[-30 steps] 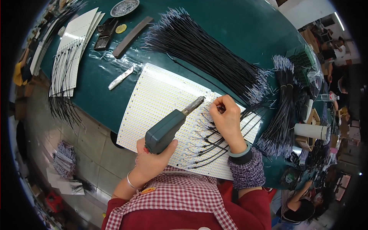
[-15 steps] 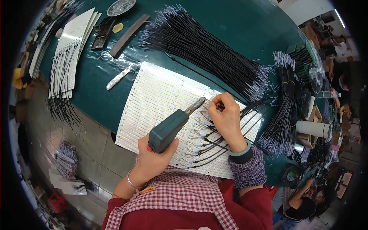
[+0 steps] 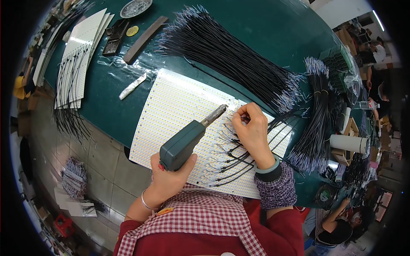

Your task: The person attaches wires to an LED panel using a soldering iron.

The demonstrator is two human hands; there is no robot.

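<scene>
Left hand (image 3: 168, 179) clenched around the grip of one grey-green soldering gun (image 3: 185, 143), low centre of frame; long axis running lower left to upper right, metal tip aimed at the upper right, meeting the white LED panel (image 3: 171, 111) beside the right hand (image 3: 252, 130). Right fingers pinched together on a thin black wire (image 3: 232, 128) at the panel's right part. Two big bundles of black wires: one (image 3: 226, 55) at upper centre, one (image 3: 318, 115) at right. Stack of panels (image 3: 79, 55) at upper left.

A dark green table (image 3: 273, 30) fills the far side; grey tiled floor (image 3: 102, 162) lies left, a ceiling light strip (image 3: 377, 20) far right.
</scene>
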